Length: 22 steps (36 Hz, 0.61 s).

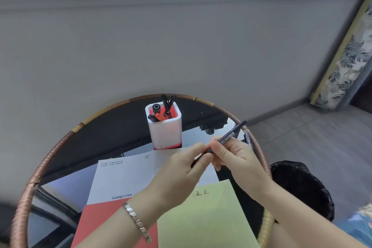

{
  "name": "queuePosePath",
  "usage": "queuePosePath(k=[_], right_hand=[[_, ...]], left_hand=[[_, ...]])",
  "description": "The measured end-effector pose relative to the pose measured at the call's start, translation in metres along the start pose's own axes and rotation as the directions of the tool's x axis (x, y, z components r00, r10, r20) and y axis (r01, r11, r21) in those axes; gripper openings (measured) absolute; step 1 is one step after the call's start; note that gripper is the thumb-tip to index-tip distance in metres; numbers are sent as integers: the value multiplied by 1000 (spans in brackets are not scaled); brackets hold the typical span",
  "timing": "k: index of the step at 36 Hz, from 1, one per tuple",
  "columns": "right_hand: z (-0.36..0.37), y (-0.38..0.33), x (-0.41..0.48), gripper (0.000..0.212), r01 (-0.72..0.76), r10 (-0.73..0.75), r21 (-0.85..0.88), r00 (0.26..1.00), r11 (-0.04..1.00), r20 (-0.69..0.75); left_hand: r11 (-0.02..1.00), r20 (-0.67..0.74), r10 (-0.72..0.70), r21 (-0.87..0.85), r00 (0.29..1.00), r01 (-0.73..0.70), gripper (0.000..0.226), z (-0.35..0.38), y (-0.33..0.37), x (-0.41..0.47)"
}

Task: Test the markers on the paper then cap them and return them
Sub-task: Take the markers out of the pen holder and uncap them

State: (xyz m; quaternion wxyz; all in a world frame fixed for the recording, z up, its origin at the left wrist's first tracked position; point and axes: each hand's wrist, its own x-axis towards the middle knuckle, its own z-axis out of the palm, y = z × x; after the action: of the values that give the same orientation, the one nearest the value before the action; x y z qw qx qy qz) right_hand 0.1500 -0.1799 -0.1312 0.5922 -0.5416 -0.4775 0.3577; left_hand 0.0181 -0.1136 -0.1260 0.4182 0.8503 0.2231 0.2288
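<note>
A thin black marker (231, 134) slants up to the right above the table. My right hand (235, 157) grips its barrel. My left hand (181, 171) pinches the marker's lower end, where a dark cap or tip shows between the fingers; which of the two it is I cannot tell. Below the hands lies a light green paper (203, 219) with two small written characters near its top. A white and red pen holder (165, 127) stands behind the hands and holds several black markers and an orange one.
The round glass table has a woven rim (50, 157). A white printed sheet (124, 177) and a red sheet (94, 221) lie under the green paper. A black bin (302, 185) stands right of the table. A grey wall is close behind.
</note>
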Motion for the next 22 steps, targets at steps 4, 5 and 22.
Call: queuePosePath(k=[4, 5, 22], right_hand=[[-25, -6, 21, 15, -170, 179, 66, 968, 983, -173], [-36, -5, 28, 14, -230, 227, 8, 950, 973, -215], [-77, 49, 51, 18, -136, 267, -979, 959, 150, -92]], left_hand=[[971, -49, -238, -51, 970, 236, 16, 1, -12, 0], [960, -75, -277, -69, 958, 272, 17, 1, -16, 0], [914, -170, -371, 111, 913, 391, 16, 46, -35, 30]])
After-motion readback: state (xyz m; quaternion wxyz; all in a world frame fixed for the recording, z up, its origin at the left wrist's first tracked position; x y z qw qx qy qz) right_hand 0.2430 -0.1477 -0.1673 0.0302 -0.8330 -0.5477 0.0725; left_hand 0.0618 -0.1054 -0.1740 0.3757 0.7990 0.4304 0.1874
